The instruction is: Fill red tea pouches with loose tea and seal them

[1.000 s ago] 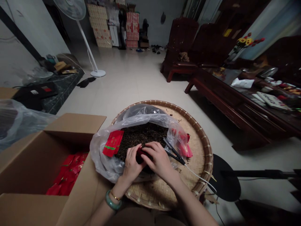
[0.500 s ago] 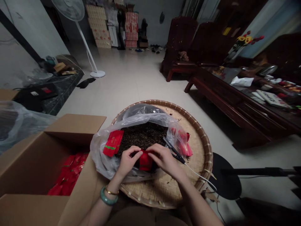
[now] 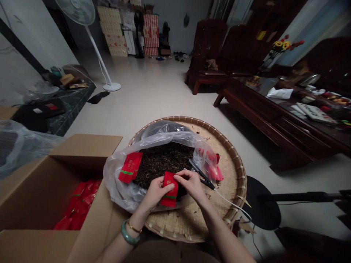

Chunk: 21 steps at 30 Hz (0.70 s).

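Between my hands is a small red packet point(image 3: 170, 193) with a green band, held over the near side of a clear plastic bag point(image 3: 120, 193). My left hand point(image 3: 156, 190) pinches its left edge, thumb on the front. At its top right corner, my right hand point(image 3: 189, 182) grips it between thumb and fingers. Dark loose tea leaves point(image 3: 161, 157) fill the open bag. More red packets point(image 3: 131, 167) lie on the leaves at the left. A black handheld tool point(image 3: 201, 173) with a white cord rests at the bag's right edge, near my right hand.
The bag sits on a round woven bamboo tray point(image 3: 233, 160), with pink-red packets point(image 3: 216, 170) on its right. An open cardboard box point(image 3: 27, 197) at left holds many red packets point(image 3: 82, 202). Beyond stand a white fan point(image 3: 95, 47) and a dark wooden table point(image 3: 274, 117).
The red packet has turned so its front and green band now show. My left thumb has moved onto its face, and my right hand has shifted to its upper corner.
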Each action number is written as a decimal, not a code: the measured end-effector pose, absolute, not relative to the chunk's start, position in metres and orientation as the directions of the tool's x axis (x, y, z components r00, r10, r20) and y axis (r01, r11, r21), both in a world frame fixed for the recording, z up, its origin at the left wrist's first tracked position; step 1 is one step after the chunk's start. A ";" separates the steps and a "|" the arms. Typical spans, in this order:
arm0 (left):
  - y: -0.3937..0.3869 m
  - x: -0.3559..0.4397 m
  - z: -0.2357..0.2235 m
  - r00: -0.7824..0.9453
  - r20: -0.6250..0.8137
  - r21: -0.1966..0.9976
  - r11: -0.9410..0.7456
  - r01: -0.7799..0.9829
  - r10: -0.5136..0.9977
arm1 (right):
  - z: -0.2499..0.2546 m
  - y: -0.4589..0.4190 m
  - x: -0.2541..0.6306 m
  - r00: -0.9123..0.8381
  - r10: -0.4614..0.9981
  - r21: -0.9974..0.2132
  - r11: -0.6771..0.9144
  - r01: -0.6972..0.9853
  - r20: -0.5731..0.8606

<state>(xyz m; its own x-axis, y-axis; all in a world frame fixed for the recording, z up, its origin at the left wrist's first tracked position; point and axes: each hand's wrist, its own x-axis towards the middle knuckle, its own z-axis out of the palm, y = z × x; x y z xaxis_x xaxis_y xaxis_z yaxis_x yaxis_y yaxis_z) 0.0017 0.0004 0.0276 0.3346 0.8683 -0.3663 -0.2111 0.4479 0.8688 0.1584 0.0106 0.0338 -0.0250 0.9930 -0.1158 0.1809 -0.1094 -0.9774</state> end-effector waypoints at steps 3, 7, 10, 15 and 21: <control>0.000 0.002 0.026 0.368 -0.390 0.874 0.465 -0.142 0.844 | 0.036 0.011 0.160 -0.070 0.998 -0.960 0.017 0.281 -0.002; 0.000 0.003 0.026 0.407 -0.348 0.896 0.428 -0.122 0.844 | 0.035 0.011 0.159 -0.088 0.992 -0.926 0.115 0.360 0.089; -0.001 0.008 0.024 0.423 -0.369 0.861 0.476 -0.179 0.828 | 0.033 0.010 0.158 -0.102 0.991 -0.929 0.122 0.349 0.091; -0.005 0.013 0.020 0.397 -0.502 0.769 0.606 -0.202 0.769 | 0.028 0.009 0.182 0.000 0.976 -0.823 0.183 0.538 0.218; -0.004 0.012 0.023 0.352 -0.531 0.746 0.622 -0.238 0.771 | -0.002 0.006 0.225 0.066 0.979 -0.484 0.036 0.875 0.192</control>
<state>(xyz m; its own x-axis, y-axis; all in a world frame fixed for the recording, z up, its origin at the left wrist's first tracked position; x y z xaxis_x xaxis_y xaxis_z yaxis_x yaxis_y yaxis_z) 0.0124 -0.0035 0.0230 0.3524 0.7708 -0.5308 -0.2377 0.6223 0.7458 0.2248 0.0057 -0.0018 0.0656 0.9791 0.1925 0.8746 0.0365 -0.4836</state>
